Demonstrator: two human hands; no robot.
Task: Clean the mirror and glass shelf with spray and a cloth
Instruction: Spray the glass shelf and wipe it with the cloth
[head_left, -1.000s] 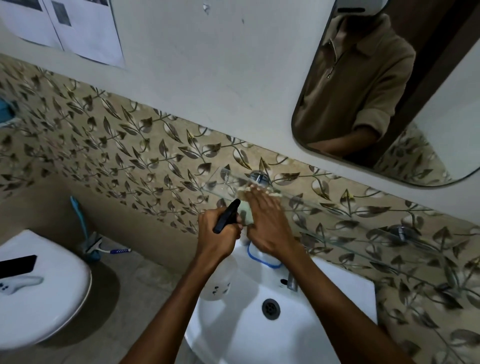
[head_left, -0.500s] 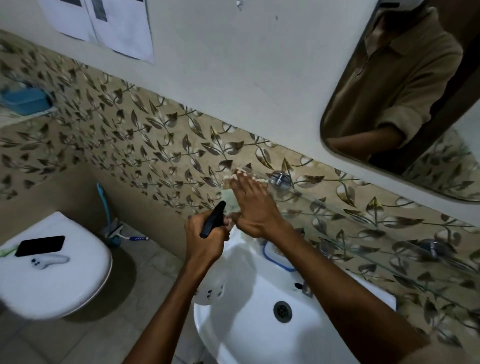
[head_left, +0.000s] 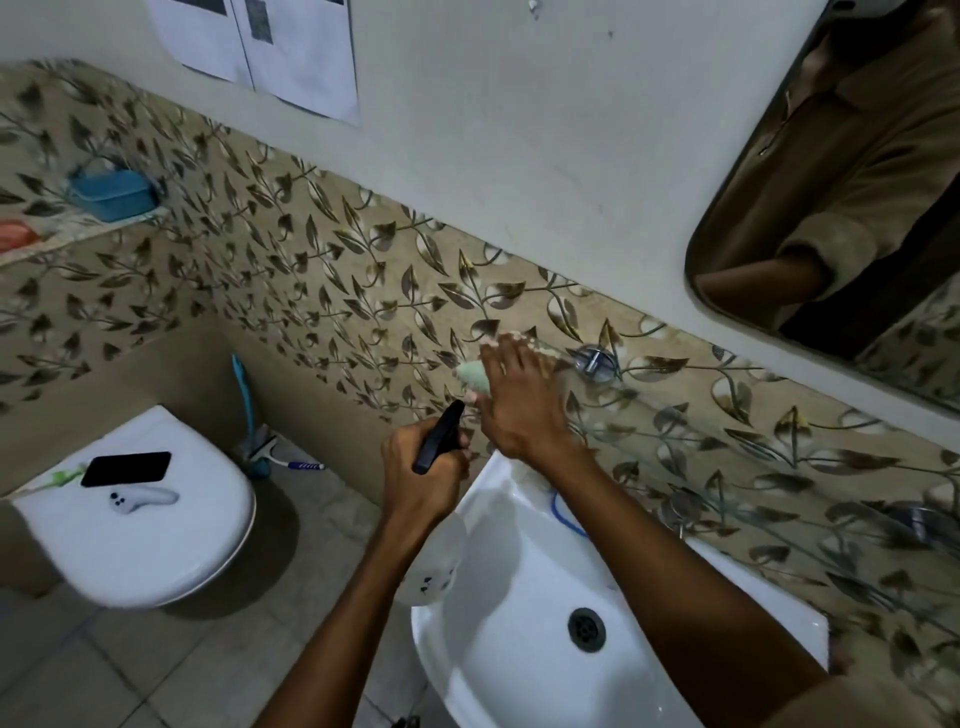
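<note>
Right hand (head_left: 519, 402) flat on the cloth (head_left: 474, 375), left hand (head_left: 421, 467) clamped on the sprayer (head_left: 439, 441): pressing hard could strain the glass shelf (head_left: 675, 452) at its left end.

Phone (head_left: 126, 468) on toilet lid (head_left: 140, 525), left of sink (head_left: 519, 649); mirror (head_left: 852, 171) above right.
</note>
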